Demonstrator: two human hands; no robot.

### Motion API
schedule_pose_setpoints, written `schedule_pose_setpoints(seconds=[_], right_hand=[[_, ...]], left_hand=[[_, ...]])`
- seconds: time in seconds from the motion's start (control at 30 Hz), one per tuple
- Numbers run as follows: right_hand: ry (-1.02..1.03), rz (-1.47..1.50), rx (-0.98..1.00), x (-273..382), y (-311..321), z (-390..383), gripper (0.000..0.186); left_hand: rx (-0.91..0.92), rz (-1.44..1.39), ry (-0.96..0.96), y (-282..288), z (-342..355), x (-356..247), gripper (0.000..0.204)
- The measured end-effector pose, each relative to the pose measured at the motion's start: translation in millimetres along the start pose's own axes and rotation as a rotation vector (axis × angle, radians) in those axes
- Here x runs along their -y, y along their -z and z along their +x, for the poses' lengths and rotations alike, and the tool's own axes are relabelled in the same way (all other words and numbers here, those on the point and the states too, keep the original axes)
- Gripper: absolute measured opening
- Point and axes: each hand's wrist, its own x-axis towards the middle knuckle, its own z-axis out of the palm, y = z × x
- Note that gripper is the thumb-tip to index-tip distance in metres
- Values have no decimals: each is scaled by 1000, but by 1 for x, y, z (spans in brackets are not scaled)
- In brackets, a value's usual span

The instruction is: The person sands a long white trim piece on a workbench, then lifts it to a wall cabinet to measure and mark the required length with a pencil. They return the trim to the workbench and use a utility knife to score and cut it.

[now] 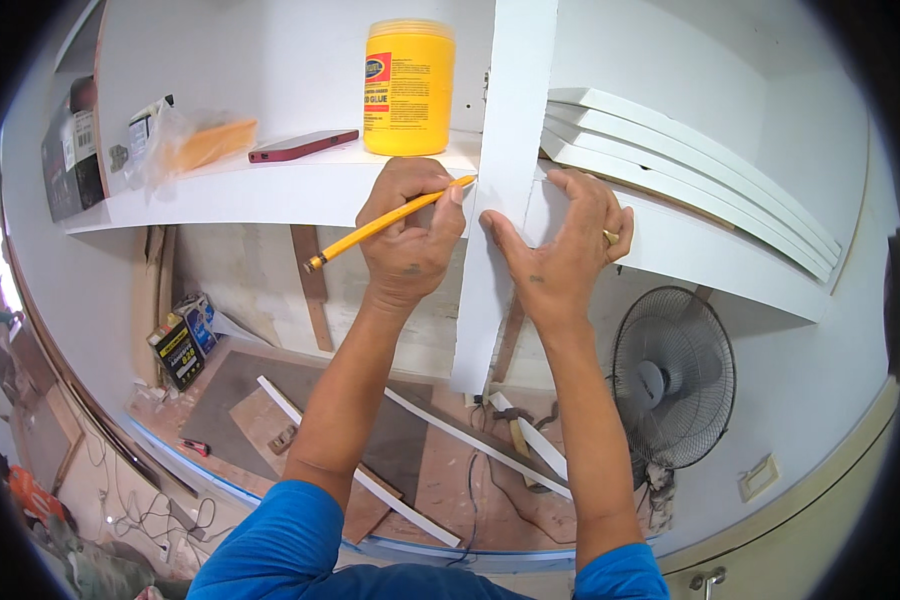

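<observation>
blue sleeves sit nearest, and up from them the left hand [407, 240] grips a yellow pencil [385, 224] with its tip at the left edge of the upright white board [505, 190], seemingly to mark it. just right of that board the right hand [560, 245] presses flat, fingers spread, grasping nothing, likely steadying it against the white shelf [270, 190]. the pencil's tip is hard to make out, and the yellow glue jar [408, 88] left of the board is cut off on top.

Yellow glue tub [409, 88] with red-blue label on shelf [270, 190]; dark boxes [182, 345] below.
</observation>
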Motion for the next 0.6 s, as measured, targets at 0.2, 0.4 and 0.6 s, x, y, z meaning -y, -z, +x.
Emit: schedule_pose_setpoints(seconds=[0.2,0.4,0.6], right_hand=[[16,-41,18,0,-2,0,75],[31,-66,14,-1,-1,0,73],[43,-78,20,-1,-2,0,73]], left_hand=[[8,109,-99,1,-3,2,19],[-4,157,-163,-1,-3,4,19],[-21,154,-147,-3,-3,5,20]])
